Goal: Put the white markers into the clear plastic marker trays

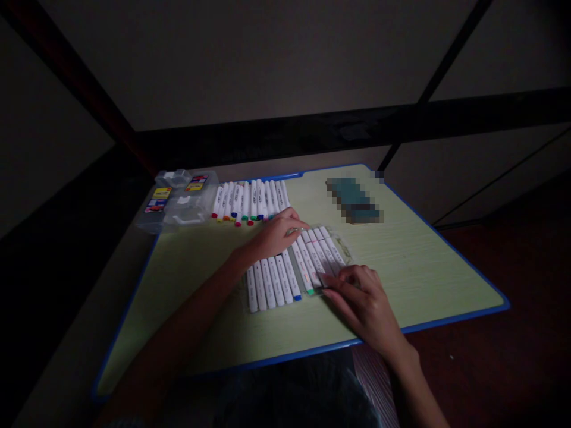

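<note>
White markers lie in two side-by-side groups on a clear plastic holder (344,246). In the near-left group (273,282), one marker has a blue end. The right group (312,255) includes a marker with a green end (311,291). My left hand (277,233) reaches over the holder, its fingers stretched across the far ends of the right group and touching there. At the near ends of that same group, my right hand (362,297) has its thumb and fingertips closed about the end of a marker (317,267). The fingers partly hide that end.
A row of loose white markers (252,199) with coloured ends lies toward the back of the blue-edged table (401,267). Left of them stands a clear plastic case (185,208) with labels. At the back right lies a pixelated teal rectangular object (354,199).
</note>
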A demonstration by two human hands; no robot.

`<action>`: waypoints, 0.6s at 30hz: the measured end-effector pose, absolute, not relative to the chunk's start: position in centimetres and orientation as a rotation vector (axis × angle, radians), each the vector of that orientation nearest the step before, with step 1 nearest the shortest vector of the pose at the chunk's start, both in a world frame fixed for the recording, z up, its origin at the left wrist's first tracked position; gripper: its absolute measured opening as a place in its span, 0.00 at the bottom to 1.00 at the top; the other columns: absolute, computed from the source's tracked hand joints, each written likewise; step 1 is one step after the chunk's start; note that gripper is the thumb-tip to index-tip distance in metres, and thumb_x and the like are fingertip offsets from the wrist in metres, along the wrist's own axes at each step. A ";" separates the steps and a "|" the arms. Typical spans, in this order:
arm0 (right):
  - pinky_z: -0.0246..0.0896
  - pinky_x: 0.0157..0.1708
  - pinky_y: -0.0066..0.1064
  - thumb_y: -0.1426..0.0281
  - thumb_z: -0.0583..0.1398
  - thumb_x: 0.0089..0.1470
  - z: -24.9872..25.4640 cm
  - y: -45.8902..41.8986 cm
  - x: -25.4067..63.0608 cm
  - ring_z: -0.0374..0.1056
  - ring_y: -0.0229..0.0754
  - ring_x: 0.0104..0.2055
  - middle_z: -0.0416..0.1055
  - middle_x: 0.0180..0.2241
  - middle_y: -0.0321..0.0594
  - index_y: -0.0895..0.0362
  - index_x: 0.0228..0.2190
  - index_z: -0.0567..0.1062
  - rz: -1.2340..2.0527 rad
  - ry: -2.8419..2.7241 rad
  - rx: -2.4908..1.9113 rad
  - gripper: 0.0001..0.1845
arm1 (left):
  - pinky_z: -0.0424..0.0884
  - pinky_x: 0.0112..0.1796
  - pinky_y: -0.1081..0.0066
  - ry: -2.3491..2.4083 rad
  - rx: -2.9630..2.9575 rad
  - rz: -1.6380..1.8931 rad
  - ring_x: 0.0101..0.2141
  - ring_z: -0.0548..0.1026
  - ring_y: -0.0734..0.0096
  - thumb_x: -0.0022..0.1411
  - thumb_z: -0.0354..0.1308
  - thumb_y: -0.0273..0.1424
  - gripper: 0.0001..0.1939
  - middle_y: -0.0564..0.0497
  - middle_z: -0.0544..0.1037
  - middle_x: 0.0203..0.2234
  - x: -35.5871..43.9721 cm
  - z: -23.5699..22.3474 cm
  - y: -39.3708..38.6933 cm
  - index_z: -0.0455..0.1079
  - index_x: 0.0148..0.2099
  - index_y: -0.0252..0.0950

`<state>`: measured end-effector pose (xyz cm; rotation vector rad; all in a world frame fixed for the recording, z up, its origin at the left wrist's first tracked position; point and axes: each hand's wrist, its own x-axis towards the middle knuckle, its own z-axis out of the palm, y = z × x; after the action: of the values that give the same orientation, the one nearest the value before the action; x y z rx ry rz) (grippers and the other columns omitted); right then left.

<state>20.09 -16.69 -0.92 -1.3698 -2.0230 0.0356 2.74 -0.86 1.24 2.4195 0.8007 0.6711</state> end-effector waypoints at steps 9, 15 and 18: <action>0.51 0.32 0.34 0.68 0.55 0.55 -0.7 -16.6 19.9 0.58 0.41 0.32 0.62 0.27 0.41 0.59 0.36 0.75 -0.014 -2.056 -1.391 0.11 | 0.63 0.39 0.71 0.708 2.629 0.478 0.37 0.65 0.71 0.58 0.46 0.20 0.17 0.48 0.65 0.34 2.2 0.4 -0.3 0.73 0.43 0.37; 0.52 0.32 0.34 0.67 0.55 0.55 -0.8 -16.6 20.0 0.58 0.41 0.32 0.62 0.28 0.40 0.57 0.36 0.75 0.012 -2.037 -1.396 0.11 | 0.62 0.39 0.70 0.657 2.632 0.472 0.36 0.65 0.71 0.59 0.47 0.21 0.16 0.48 0.66 0.33 2.2 0.3 -0.3 0.73 0.42 0.37; 0.52 0.32 0.34 0.67 0.55 0.55 -0.9 -16.5 20.0 0.58 0.41 0.32 0.62 0.27 0.40 0.57 0.36 0.75 0.011 -2.045 -1.393 0.11 | 0.62 0.39 0.70 0.651 2.635 0.483 0.36 0.65 0.71 0.59 0.47 0.22 0.15 0.48 0.66 0.33 2.2 0.1 -0.4 0.73 0.42 0.37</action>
<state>19.97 -16.54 -0.86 -1.3930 -2.0446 0.0108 2.19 -0.37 0.12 2.6352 0.6511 0.4832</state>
